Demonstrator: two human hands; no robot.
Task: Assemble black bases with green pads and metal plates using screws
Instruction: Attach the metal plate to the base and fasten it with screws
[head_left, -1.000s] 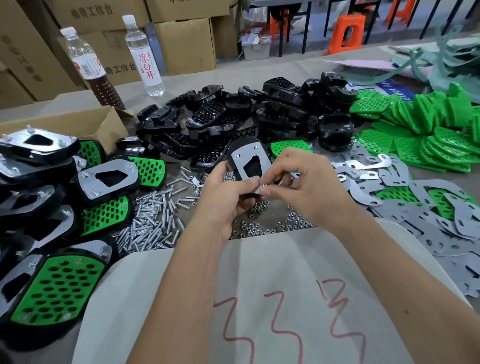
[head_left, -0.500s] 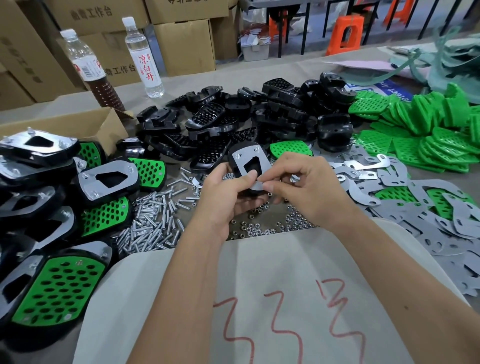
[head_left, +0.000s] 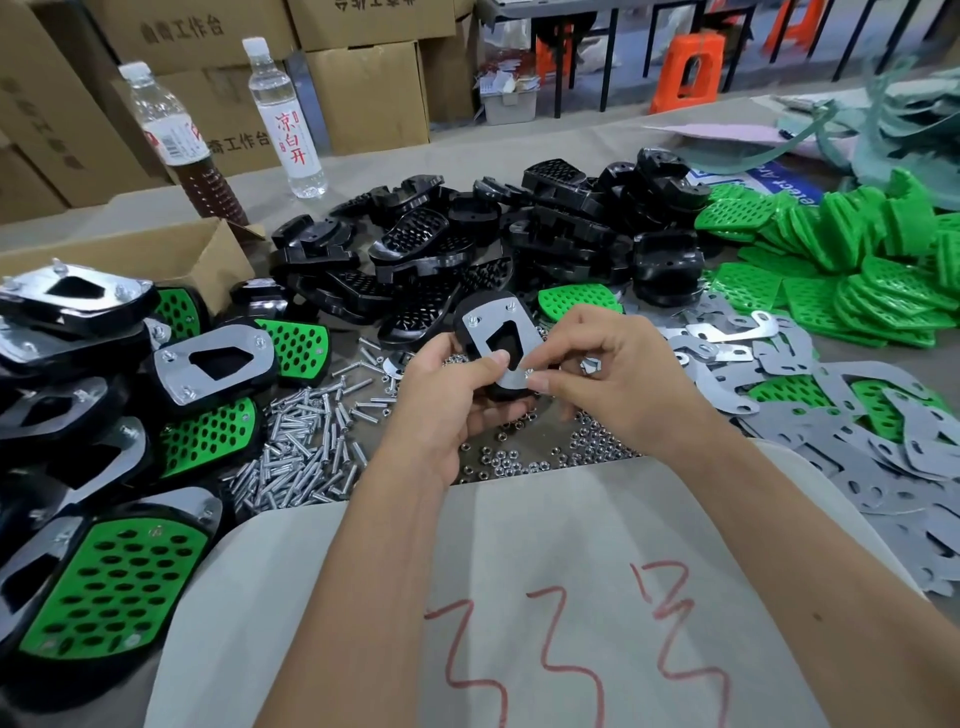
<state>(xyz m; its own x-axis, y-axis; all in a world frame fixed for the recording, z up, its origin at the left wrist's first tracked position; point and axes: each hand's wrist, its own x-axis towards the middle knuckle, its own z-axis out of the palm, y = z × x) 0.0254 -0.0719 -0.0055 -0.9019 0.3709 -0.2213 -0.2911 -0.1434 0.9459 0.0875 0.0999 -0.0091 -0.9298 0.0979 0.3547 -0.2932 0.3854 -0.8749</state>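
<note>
black base (head_left: 467, 332) + metal plate (head_left: 496, 325): held tilted above nuts | spare bases (head_left: 519, 244) heaped behind

Your left hand (head_left: 447, 400) and right hand (head_left: 618, 374) are bare; both forearms are uncovered, without sleeves, gloves or jewellery.

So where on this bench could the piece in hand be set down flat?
Bare room: the white sheet with red marks, nearest the person, bordered by screws, nuts and metal plates. Also tabletop behind the black bases. Everything between is crowded.
</note>
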